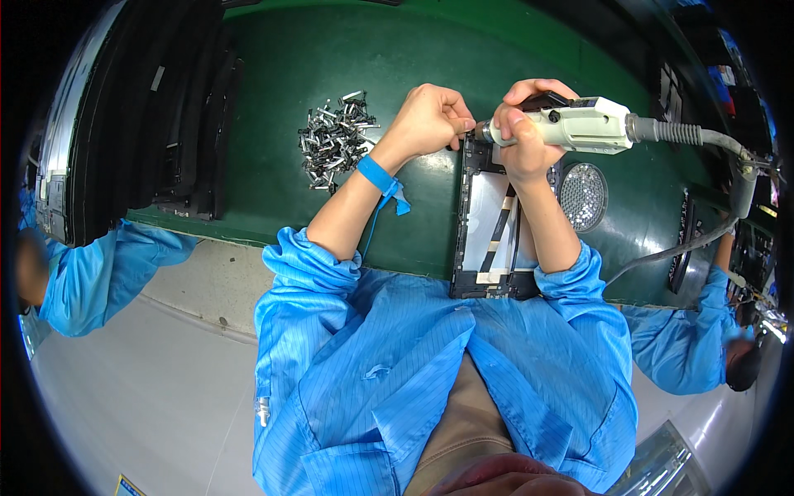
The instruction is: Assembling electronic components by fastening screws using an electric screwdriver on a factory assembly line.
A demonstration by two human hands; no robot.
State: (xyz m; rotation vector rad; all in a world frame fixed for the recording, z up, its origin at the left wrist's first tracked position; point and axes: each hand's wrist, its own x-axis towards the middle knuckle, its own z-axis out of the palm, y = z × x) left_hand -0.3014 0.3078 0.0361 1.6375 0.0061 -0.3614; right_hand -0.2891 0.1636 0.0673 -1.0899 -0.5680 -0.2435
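Note:
In my right hand (529, 136) is a cream-coloured electric screwdriver (589, 124), lying nearly level with its tip toward the left. My fingers wrap round its front part. My left hand (437, 120) is closed in a pinch right beside the screwdriver's tip, at the upper left corner of an opened device housing (488, 277). What the pinch holds is hidden. The housing is a black frame with silver panels and dark strips inside, and my right forearm crosses above it. A blue wrist strap (377, 174) with a thin cord sits on my left wrist.
A heap of small black-and-silver parts (335, 140) lies left on the green table (273, 66). Right of the housing stands a round dish (607, 197) of small shiny pieces. The screwdriver's grey cable (719, 142) loops at the right. Black panels (99, 124) stack at far left; co-workers sit on both sides.

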